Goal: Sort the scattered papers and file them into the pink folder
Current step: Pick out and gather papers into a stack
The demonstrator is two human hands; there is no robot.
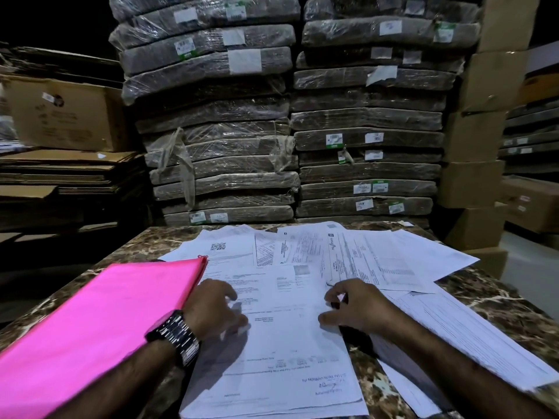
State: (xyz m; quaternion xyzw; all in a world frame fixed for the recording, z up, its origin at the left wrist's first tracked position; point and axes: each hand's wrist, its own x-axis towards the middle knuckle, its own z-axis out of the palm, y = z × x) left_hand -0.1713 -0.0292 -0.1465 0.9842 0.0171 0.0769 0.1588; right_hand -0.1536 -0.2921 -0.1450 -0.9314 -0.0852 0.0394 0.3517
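Observation:
A closed pink folder (102, 322) lies on the left half of the marble table (499, 297). Printed white papers (348, 255) are spread over the middle and right of the table, overlapping each other. The nearest large sheet (281, 352) lies in front of me. My left hand (214, 306), a metal watch on its wrist, rests on that sheet's left part, fingers spread and blurred. My right hand (354, 306) presses on the sheet's right edge with curled fingers. I cannot tell if either hand pinches paper.
Two tall stacks of plastic-wrapped bundles (217, 116) rise right behind the table's far edge. Flattened cardboard and a brown box (63, 116) stand at the left. Cardboard boxes (484, 131) pile up at the right. The room is dim.

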